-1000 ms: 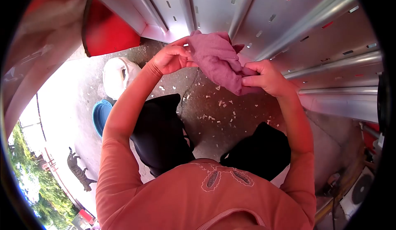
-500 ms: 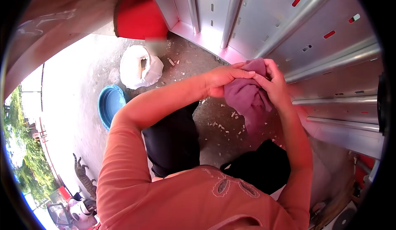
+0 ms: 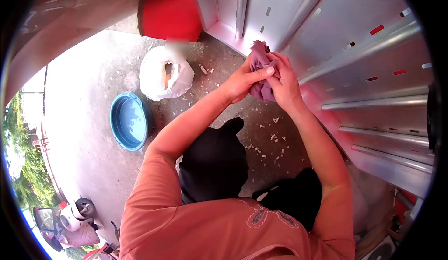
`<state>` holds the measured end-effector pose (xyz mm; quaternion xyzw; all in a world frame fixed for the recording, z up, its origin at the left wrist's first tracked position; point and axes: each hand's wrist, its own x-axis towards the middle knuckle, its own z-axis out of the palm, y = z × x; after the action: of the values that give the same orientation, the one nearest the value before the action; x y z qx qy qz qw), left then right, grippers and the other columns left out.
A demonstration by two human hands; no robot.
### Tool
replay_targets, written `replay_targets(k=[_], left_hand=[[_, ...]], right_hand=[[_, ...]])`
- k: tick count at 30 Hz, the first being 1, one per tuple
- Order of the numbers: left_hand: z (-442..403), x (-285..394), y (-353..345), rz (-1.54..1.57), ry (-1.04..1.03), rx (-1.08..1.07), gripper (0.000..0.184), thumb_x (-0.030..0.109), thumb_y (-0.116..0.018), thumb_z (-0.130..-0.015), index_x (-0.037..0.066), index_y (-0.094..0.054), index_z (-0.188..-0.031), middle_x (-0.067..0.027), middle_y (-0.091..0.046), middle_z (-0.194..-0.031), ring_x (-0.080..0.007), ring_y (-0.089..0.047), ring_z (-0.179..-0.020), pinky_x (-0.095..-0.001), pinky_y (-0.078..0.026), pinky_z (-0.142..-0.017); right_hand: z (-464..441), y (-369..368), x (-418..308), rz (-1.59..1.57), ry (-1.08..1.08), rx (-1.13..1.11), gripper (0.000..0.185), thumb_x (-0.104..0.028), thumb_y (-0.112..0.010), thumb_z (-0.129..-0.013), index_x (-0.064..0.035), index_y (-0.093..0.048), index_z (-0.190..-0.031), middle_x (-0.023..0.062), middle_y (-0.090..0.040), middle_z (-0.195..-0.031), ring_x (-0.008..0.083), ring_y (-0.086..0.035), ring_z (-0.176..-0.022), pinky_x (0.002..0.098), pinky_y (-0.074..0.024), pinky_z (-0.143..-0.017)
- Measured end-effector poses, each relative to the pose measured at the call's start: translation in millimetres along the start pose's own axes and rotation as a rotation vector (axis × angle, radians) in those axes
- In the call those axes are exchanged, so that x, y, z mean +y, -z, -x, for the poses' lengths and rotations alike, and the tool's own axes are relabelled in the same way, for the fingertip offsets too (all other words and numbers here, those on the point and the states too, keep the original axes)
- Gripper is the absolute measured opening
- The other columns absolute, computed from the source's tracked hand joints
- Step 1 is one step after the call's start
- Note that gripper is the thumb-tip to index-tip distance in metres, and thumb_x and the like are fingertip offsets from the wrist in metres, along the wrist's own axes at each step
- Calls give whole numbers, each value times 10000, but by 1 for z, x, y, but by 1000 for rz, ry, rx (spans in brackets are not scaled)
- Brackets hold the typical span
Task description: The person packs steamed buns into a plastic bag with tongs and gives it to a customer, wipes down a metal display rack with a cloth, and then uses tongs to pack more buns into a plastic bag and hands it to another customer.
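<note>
A purple cloth point(image 3: 262, 90) is bunched up between my two hands, in front of a large silver metal panel point(image 3: 359, 68). My left hand point(image 3: 242, 81) grips the cloth from the left, its thumb laid across the front. From the right, my right hand point(image 3: 285, 83) wraps its fingers round the same cloth. The cloth's upper end sticks out above my fingers, close to the panel's lower left part. Some fingertips are hidden behind the folds.
On the floor to the left are a blue basin point(image 3: 127, 141) holding water and a white bag point(image 3: 151, 80). Small white scraps point(image 3: 254, 149) litter the concrete. A red surface point(image 3: 170, 15) stands at the back. A scooter point(image 3: 72, 218) is at lower left.
The cloth was hanging down loosely and is now gathered into a compact bundle. Both hands have shifted left and slightly up in view. The cat at lower left is mostly out of sight.
</note>
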<state>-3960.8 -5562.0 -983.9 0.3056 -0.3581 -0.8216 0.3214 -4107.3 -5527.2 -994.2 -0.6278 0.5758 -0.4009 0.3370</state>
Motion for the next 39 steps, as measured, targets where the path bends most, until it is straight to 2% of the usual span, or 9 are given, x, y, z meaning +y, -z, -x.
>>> replay_targets(k=[2,7,10,12,15,23,29,34,39], left_hand=[[-9,-12,27,194,106,32,509,236,-598,-879,65,-385,-1308,-93,-526,-1207,-209,-513,-1123,-356,-416,-959],[-30,8,98,249,-163,471,261,108,-587,-860,-12,-530,-1085,-89,-615,-1012,-199,-609,-912,-323,-494,-801],[-57,43,137,-1238,-509,962,493,290,-707,-719,39,-480,-1077,-221,-562,-1066,-390,-615,-838,-461,-491,-738],[-73,50,139,-1556,-352,935,391,270,-661,-771,92,-481,-1069,-173,-557,-1050,-372,-614,-845,-443,-510,-694],[-101,37,153,-1903,-317,723,251,262,-598,-794,140,-524,-1000,-90,-541,-1000,-341,-627,-750,-466,-515,-602],[-144,35,157,-1981,253,588,262,161,-505,-805,40,-673,-966,-145,-593,-1100,-301,-643,-915,-402,-524,-728],[-171,41,158,-1913,451,520,312,194,-515,-799,61,-657,-1043,-153,-587,-1168,-322,-604,-1017,-415,-505,-811],[-155,27,171,-2028,244,268,318,183,-521,-785,94,-641,-1065,-158,-588,-1132,-331,-591,-1009,-410,-498,-830],[-140,23,188,-1956,-69,92,329,184,-590,-747,134,-646,-1068,-146,-593,-1061,-312,-591,-959,-390,-492,-808]], right_hand=[[-9,-19,-19,371,115,37,511,-161,-624,-795,7,-446,-1243,154,-403,-1325,299,-409,-1226,372,-381,-973],[-5,-21,-9,79,9,-29,525,-180,-635,-798,-80,-444,-1276,129,-363,-1357,280,-387,-1244,385,-390,-961],[26,4,23,41,-228,-231,470,-198,-642,-804,-87,-491,-1235,116,-380,-1351,260,-434,-1204,357,-428,-915],[51,7,51,-35,-425,-291,412,-199,-645,-801,-73,-535,-1177,100,-445,-1303,239,-501,-1125,333,-457,-856],[71,13,62,8,-437,-393,363,-188,-640,-802,-62,-561,-1134,83,-520,-1216,214,-548,-1042,325,-467,-822],[86,13,74,64,-412,-493,341,-172,-633,-793,-27,-573,-1096,119,-554,-1152,263,-555,-1028,332,-456,-854],[82,45,94,286,-283,-347,332,-152,-636,-781,-25,-574,-1081,135,-568,-1109,293,-525,-1065,359,-431,-894],[84,61,140,503,-328,-119,338,-116,-653,-751,-41,-582,-1074,144,-568,-1071,312,-523,-1026,380,-424,-876],[88,38,162,621,-205,88,188,-97,-623,-759,-40,-526,-909,129,-528,-988,327,-521,-947,415,-429,-808]])
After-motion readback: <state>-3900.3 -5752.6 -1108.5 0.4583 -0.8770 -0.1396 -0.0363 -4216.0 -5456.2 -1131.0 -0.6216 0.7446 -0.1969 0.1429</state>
